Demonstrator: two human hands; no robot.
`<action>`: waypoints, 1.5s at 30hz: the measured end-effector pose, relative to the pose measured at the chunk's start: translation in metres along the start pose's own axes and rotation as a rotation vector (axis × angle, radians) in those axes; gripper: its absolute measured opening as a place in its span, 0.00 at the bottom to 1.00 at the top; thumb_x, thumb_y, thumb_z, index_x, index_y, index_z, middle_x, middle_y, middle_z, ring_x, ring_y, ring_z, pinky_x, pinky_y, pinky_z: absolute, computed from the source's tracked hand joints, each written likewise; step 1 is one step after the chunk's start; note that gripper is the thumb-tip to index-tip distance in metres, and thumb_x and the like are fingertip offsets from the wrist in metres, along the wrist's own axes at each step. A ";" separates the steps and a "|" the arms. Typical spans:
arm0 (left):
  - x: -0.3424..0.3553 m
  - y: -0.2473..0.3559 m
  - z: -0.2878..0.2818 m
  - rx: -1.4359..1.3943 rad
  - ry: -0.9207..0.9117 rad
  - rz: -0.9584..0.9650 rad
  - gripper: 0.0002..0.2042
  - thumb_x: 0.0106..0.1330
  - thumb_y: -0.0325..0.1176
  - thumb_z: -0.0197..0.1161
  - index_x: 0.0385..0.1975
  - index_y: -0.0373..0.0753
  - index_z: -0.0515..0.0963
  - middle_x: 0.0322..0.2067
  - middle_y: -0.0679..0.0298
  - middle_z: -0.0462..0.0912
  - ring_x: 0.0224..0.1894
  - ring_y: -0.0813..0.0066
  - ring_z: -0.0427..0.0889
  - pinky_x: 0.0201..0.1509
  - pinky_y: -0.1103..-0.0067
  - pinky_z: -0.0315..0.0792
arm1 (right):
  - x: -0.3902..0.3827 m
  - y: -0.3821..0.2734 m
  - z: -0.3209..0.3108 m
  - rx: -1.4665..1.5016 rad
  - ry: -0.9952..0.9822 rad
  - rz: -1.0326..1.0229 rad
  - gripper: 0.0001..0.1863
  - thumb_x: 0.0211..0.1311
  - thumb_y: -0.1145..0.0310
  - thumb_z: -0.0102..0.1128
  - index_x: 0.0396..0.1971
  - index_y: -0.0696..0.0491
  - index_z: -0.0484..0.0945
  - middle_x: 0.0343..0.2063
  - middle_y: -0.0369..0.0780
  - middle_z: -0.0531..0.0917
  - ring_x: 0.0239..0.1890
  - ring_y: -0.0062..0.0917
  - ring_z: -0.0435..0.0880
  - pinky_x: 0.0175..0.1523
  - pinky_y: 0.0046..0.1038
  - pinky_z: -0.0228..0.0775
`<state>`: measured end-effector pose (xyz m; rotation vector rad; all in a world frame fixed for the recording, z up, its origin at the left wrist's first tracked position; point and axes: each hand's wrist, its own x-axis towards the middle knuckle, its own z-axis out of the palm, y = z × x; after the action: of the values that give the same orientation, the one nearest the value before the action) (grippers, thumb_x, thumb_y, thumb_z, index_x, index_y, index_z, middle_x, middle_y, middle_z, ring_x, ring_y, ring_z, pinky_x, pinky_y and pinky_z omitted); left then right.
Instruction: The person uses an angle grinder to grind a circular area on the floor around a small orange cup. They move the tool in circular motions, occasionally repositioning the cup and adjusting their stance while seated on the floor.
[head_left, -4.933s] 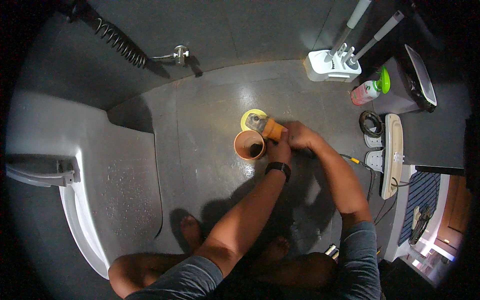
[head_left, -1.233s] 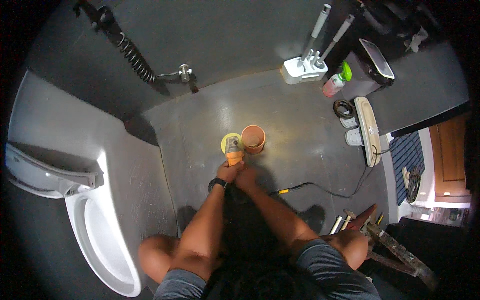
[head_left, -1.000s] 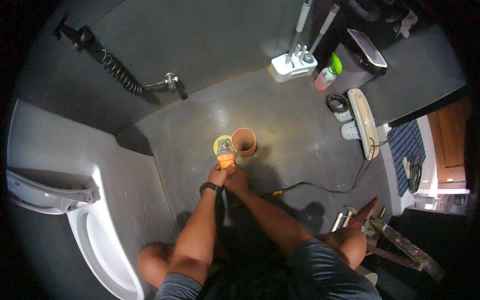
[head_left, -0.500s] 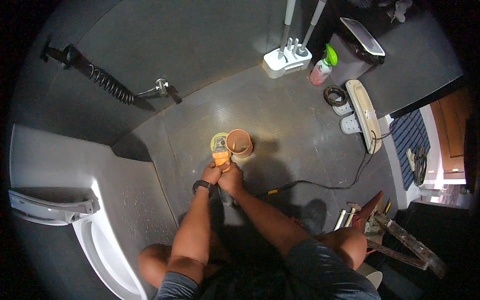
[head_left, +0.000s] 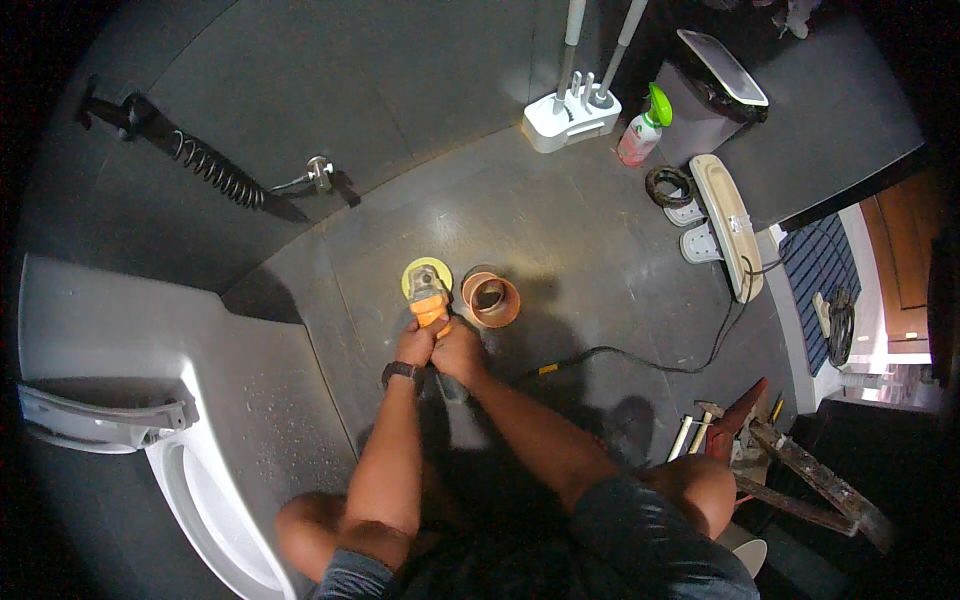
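Observation:
An orange angle grinder [head_left: 429, 302] with a yellow disc [head_left: 413, 268] is held low over the dark tiled floor, its disc end pointing away from me. My left hand [head_left: 415, 345] is closed round its body. My right hand [head_left: 458, 350] also grips it, just to the right. The lower part of the tool is hidden by my hands and arms. A short terracotta-coloured pipe or cup [head_left: 509, 308] is right of the grinder head, apart from it, with something dark inside that I cannot make out.
A black cord [head_left: 640, 372] runs right across the floor to a long cream-coloured object [head_left: 728, 215]. A white brush holder [head_left: 572, 128] and a spray bottle [head_left: 640, 138] stand by the far wall. A white toilet [head_left: 215, 500] is at left; tools [head_left: 735, 425] lie at right.
The grinder head has shifted left, away from the terracotta-coloured piece. That piece is now a little farther right and nearer, and its opening shows differently. Both hands keep their grip.

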<state>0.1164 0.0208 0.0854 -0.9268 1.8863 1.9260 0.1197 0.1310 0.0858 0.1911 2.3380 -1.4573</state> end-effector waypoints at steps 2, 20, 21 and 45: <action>-0.007 0.003 -0.004 -0.073 0.019 0.043 0.22 0.63 0.39 0.70 0.52 0.32 0.77 0.47 0.62 0.84 0.46 0.73 0.83 0.51 0.76 0.74 | 0.000 -0.008 0.000 -0.007 0.022 -0.058 0.23 0.49 0.58 0.68 0.39 0.60 0.76 0.38 0.58 0.82 0.45 0.54 0.82 0.49 0.46 0.74; -0.069 0.011 0.068 0.668 0.497 0.775 0.39 0.48 0.41 0.80 0.59 0.35 0.69 0.55 0.49 0.76 0.55 0.53 0.76 0.55 0.63 0.74 | 0.005 -0.169 -0.194 -0.142 0.049 -0.300 0.26 0.38 0.60 0.78 0.36 0.60 0.81 0.33 0.51 0.87 0.38 0.43 0.87 0.44 0.38 0.79; -0.074 0.026 0.085 0.762 0.464 0.755 0.42 0.47 0.41 0.80 0.62 0.36 0.66 0.58 0.48 0.73 0.58 0.51 0.72 0.58 0.62 0.71 | 0.005 -0.172 -0.220 -0.185 0.055 -0.292 0.26 0.38 0.60 0.78 0.36 0.60 0.82 0.33 0.51 0.87 0.38 0.43 0.88 0.43 0.38 0.79; -0.102 0.007 0.400 0.460 -0.366 0.075 0.43 0.60 0.58 0.63 0.63 0.31 0.54 0.62 0.43 0.61 0.64 0.48 0.63 0.69 0.63 0.57 | -0.222 -0.020 -0.497 -0.032 0.588 0.046 0.18 0.46 0.69 0.70 0.37 0.57 0.75 0.29 0.33 0.78 0.31 0.21 0.77 0.37 0.25 0.69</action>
<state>0.0929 0.4305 0.1288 -0.3445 2.0217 1.4683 0.1963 0.5811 0.3824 0.7495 2.7754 -1.4864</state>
